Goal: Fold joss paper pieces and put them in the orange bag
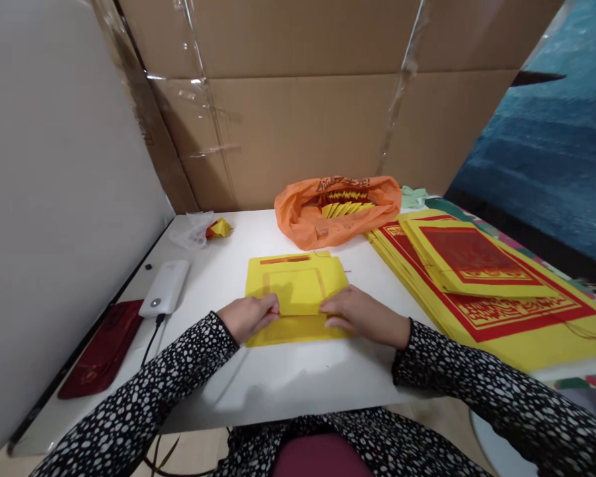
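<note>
A yellow paper sheet (300, 288) lies on the white table in front of me, folded up from its near side, with a red-brown strip near its far edge. The fold's near edge runs between my two hands, and another yellow layer shows below it. My left hand (252, 317) pinches the left end of this folded edge, fingers closed. At the right end, my right hand (360, 314) grips the same edge between thumb and fingers. The fingertips of both hands are partly hidden against the paper.
An orange plastic bag (302, 225) with folded yellow and red paper sits at the back. Large yellow-red sheets (526, 344) are stacked right. A white power bank (165, 288), a dark red pouch (102, 348) and a small folded yellow-red piece (220, 228) lie left. Cardboard (298, 132) stands behind.
</note>
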{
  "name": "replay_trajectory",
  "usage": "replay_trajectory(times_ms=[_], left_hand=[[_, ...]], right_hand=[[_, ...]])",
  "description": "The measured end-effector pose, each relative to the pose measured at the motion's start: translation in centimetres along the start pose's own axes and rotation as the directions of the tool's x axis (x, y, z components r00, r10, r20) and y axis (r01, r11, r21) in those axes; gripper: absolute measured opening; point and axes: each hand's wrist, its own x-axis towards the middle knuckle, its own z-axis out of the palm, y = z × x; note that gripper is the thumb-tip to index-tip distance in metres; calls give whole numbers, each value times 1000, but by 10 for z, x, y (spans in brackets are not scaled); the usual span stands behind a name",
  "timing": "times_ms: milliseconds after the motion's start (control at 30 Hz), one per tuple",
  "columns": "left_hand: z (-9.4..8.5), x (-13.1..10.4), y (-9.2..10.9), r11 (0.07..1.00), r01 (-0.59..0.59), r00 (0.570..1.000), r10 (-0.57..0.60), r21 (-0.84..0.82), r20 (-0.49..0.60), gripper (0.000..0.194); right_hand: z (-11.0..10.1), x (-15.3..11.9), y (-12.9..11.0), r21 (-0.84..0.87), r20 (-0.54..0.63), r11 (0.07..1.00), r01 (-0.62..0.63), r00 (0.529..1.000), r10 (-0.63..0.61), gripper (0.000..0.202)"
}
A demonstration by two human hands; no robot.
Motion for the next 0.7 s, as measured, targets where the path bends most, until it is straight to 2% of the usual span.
replay_trajectory(times_ms=[33, 100, 167, 200, 267, 367, 433, 533, 700], left_hand=[[-7, 3, 3, 995, 48, 999, -47, 90, -15, 12], [-16, 10, 13, 960, 100, 987, -63, 260, -150, 16], [-14, 19, 26, 926, 80, 949, 43, 370, -313, 25], [-9, 24, 31, 916, 42, 931, 110, 399, -349, 31], [9, 36, 35, 913, -53, 939, 183, 403, -292, 38], [39, 54, 26, 939, 43, 969, 44, 341, -244, 49], [52, 63, 17, 945, 117, 968, -40, 304, -247, 55], [61, 67, 9, 945, 178, 958, -103, 274, -266, 56], [64, 66, 10, 946, 241, 940, -172, 216, -296, 56]], right_hand=[[-4, 6, 5, 23, 21, 999, -35, 999, 35, 26], [-12, 21, 19, 50, 22, 993, -109, 994, 108, 35], [-16, 38, 34, 43, -29, 984, -171, 985, 172, 35], [-16, 47, 41, 29, -59, 981, -193, 979, 194, 33], [-12, 63, 54, -6, -117, 974, -228, 967, 226, 29], [-1, 78, 67, -39, -161, 970, -239, 960, 230, 27], [5, 83, 71, -54, -183, 968, -244, 956, 231, 28], [10, 85, 72, -64, -207, 969, -238, 953, 221, 29], [13, 84, 73, -47, -205, 976, -212, 958, 199, 27]])
